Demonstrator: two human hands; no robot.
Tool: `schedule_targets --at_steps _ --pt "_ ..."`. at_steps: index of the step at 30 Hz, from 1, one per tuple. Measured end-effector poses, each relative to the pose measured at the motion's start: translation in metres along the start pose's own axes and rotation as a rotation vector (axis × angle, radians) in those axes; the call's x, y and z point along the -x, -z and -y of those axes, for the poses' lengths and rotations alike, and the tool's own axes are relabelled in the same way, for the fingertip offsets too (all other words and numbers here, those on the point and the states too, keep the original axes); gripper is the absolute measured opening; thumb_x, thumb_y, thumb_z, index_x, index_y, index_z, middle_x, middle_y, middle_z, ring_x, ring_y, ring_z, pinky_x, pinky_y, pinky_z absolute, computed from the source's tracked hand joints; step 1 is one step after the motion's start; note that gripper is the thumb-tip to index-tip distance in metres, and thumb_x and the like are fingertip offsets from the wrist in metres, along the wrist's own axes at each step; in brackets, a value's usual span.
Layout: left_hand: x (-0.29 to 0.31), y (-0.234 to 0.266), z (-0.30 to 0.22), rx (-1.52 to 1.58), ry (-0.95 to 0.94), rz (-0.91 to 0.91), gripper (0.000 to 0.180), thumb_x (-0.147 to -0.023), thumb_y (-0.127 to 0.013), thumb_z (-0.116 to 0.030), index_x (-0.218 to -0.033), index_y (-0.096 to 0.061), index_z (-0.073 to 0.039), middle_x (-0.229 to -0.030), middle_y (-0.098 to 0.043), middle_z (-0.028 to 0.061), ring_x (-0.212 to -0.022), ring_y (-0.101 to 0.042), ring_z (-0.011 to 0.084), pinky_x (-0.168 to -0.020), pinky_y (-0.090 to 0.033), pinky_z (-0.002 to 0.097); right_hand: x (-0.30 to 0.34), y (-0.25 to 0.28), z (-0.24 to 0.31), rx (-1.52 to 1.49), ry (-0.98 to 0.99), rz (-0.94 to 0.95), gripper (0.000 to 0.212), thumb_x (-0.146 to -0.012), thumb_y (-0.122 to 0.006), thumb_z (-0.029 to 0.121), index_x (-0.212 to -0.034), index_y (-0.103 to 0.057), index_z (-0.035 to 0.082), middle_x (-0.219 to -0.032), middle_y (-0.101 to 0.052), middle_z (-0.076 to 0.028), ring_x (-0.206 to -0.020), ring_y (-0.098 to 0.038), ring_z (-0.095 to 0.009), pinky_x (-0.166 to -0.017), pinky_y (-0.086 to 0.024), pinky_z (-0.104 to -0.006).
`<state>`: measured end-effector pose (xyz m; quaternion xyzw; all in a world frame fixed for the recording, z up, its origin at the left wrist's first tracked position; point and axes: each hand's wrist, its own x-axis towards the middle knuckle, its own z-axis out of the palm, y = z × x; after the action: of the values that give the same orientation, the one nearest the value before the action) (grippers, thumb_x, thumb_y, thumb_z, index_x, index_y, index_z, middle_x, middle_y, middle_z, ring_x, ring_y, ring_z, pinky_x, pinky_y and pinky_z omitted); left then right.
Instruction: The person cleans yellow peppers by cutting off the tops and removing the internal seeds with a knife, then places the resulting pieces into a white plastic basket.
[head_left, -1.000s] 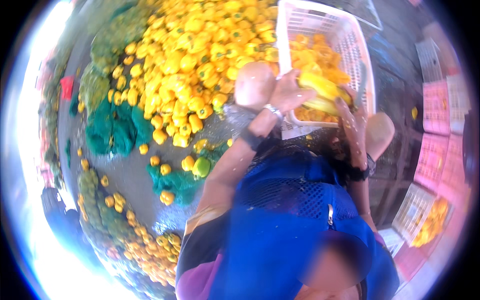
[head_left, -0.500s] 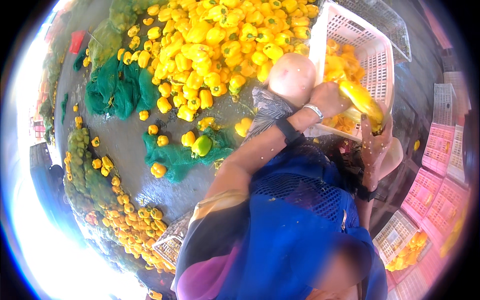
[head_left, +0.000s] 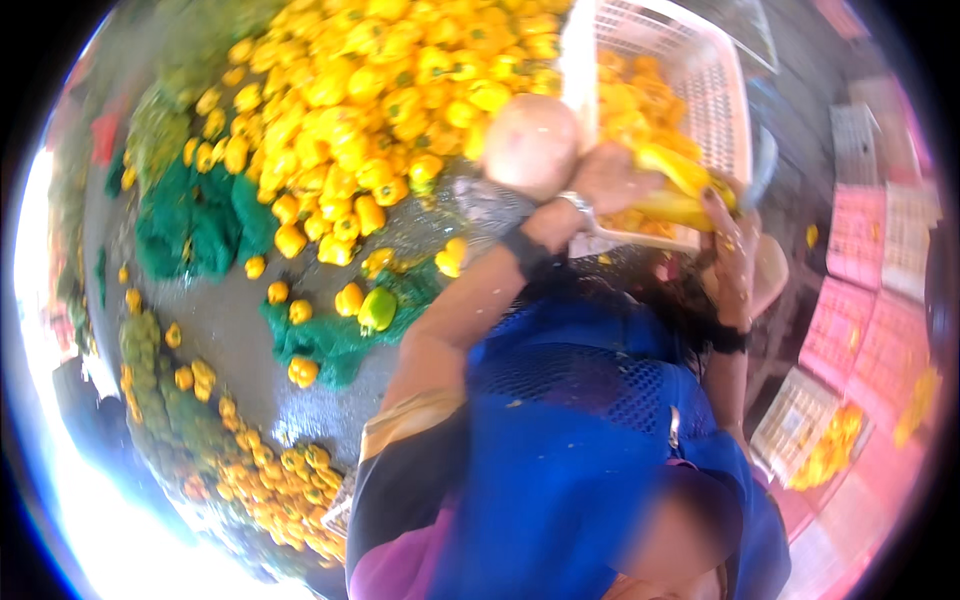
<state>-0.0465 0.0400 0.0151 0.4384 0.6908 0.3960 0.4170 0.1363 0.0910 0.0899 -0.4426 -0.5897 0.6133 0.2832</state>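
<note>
Over the front of a white slatted crate [head_left: 728,110] I hold a long piece of yellow bell pepper [head_left: 690,183] between both hands. My left hand [head_left: 612,180], with a silver bracelet at the wrist, is closed at its left end; the fingertips are blurred. At the other end my right hand [head_left: 732,240] has its fingers bent round the pepper, small bits stuck to the skin. Behind and below them, cut yellow pepper pieces [head_left: 635,95] lie inside the crate. My bare left knee [head_left: 530,145] presses near the crate's left wall.
A big heap of whole yellow peppers [head_left: 350,110] spreads on the wet floor to the left. Green netting [head_left: 190,225] lies beside it, with a greenish pepper [head_left: 377,310] on another net. Pink crates [head_left: 857,235] stand at the right, near a white crate [head_left: 795,420] with yellow pieces.
The whole view has shifted, so the crate and heap appear further left. The pepper piece has tipped flatter and both hands stay on it.
</note>
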Motion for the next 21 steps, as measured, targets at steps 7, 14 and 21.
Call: schedule_targets --at_steps 7,14,21 --pt "0.005 -0.008 0.005 0.672 -0.017 0.123 0.023 -0.081 -0.064 -0.006 -0.100 -0.066 0.007 -0.090 -0.069 0.0073 -0.076 -0.065 0.0128 -0.070 -0.052 0.0244 -0.014 0.006 -0.010 -0.122 0.061 0.007 0.028 -0.087 -0.064 0.018 -0.108 -0.061 0.000 -0.092 -0.062 -0.004 -0.078 -0.058 -0.007 -0.065 -0.046 -0.0190" --pt "0.010 -0.008 0.004 0.848 -0.005 0.197 0.027 -0.082 -0.064 -0.007 -0.104 -0.065 0.008 -0.091 -0.069 0.0095 -0.076 -0.065 0.0138 -0.071 -0.053 0.0251 -0.010 0.017 -0.018 -0.153 0.044 0.019 0.028 -0.086 -0.064 0.017 -0.108 -0.062 0.000 -0.089 -0.062 -0.004 -0.070 -0.058 -0.007 -0.061 -0.045 -0.0193" --pt "0.013 0.000 0.004 1.022 0.126 0.174 0.029 -0.083 -0.068 -0.013 -0.108 -0.062 -0.001 -0.087 -0.067 0.0041 -0.069 -0.063 0.0103 -0.060 -0.051 0.0238 -0.013 0.027 -0.027 -0.299 0.036 -0.001 0.029 -0.086 -0.066 0.019 -0.106 -0.063 -0.001 -0.077 -0.062 -0.002 -0.055 -0.054 -0.005 -0.046 -0.039 -0.0168"
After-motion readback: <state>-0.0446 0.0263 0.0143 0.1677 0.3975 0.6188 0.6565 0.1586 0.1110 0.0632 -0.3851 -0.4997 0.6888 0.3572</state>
